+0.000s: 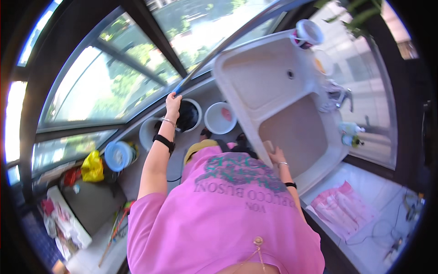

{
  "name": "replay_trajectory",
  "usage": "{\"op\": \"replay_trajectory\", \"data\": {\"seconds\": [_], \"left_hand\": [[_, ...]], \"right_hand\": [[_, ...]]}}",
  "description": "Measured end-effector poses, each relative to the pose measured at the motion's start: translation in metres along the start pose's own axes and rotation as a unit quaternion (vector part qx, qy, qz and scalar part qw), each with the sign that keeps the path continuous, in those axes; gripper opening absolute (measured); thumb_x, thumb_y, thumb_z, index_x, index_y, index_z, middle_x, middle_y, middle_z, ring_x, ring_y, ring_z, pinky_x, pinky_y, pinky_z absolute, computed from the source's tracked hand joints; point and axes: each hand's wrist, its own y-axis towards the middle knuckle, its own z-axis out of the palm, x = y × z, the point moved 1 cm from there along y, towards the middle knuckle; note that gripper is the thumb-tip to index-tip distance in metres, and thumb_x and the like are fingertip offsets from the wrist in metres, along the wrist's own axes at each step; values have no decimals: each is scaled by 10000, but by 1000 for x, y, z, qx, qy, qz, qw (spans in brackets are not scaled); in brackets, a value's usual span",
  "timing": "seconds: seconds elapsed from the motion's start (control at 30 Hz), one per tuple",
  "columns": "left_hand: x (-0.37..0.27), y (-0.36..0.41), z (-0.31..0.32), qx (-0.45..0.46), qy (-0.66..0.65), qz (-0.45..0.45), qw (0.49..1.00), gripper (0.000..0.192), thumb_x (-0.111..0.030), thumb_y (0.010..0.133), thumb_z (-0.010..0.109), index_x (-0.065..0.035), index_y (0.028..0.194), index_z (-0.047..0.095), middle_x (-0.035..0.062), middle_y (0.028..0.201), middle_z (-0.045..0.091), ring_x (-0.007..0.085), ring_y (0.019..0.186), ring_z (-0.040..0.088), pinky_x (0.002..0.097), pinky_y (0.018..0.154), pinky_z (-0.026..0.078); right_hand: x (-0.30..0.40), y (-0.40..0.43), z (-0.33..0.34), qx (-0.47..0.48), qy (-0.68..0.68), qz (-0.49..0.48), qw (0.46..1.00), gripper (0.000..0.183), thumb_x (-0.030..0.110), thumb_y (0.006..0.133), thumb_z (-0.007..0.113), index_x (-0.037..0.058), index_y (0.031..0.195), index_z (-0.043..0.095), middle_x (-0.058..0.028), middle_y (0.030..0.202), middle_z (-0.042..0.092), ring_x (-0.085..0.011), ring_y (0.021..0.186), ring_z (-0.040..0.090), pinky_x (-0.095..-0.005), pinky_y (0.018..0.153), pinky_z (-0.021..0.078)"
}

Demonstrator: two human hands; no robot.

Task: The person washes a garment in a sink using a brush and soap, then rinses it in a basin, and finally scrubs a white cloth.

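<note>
My left hand (174, 102) is closed around the blue end of a long pole (219, 48), which slants up and right past the window to the top of the view. The pole's far end is out of sight. My right hand (278, 157) is at the near rim of a two-basin sink (253, 118), its fingers touching a small pale block (269, 146). Blur hides whether the fingers grip that block or only rest by it. Below my left hand stands a bucket (188, 115) with something dark in it. Beside it is a white bucket (220, 118) with a pink patch inside.
Large windows (137, 68) slope along the left and top. A small tub (309, 30), a faucet (346, 99) and bottles (350, 133) line the sink's far edge. A pink cloth (342, 209) lies to the right. Blue basins (118, 156) and a yellow bag (92, 166) sit left.
</note>
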Motion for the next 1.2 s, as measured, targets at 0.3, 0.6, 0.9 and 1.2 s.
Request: {"op": "replay_trajectory", "data": {"seconds": [0.3,0.6,0.9,1.2], "left_hand": [[-81,-104,203,174,281,397,856,492,-131,714,630,-29,1188,544,261,1254,464,403,1187,434,447,1008,359],[-102,-131,266,218,556,296,746,704,-322,801,567,-69,1410,320,302,1447,215,496,1330,206,617,1061,143],[-84,-100,325,22,569,144,809,834,-554,859,461,-13,1441,210,363,1461,61,566,1333,64,637,1055,64],[-72,-93,320,-77,629,225,740,795,-524,902,376,51,1424,207,393,1435,118,510,1360,88,615,1067,60]], "right_hand": [[-50,4,58,-81,100,5,992,478,332,697,717,32,1052,607,-203,1033,633,-313,862,648,-385,743,525],[-72,-24,44,9,154,12,988,556,311,726,681,18,1170,518,-228,1130,595,-353,1002,602,-411,869,472],[-68,27,-2,-12,121,-108,987,416,269,788,616,36,1129,557,-210,1117,610,-380,1032,578,-435,902,461],[-95,163,-21,-58,177,139,973,373,212,885,460,-21,1167,536,-256,1041,620,-419,1005,580,-453,876,461]]}}
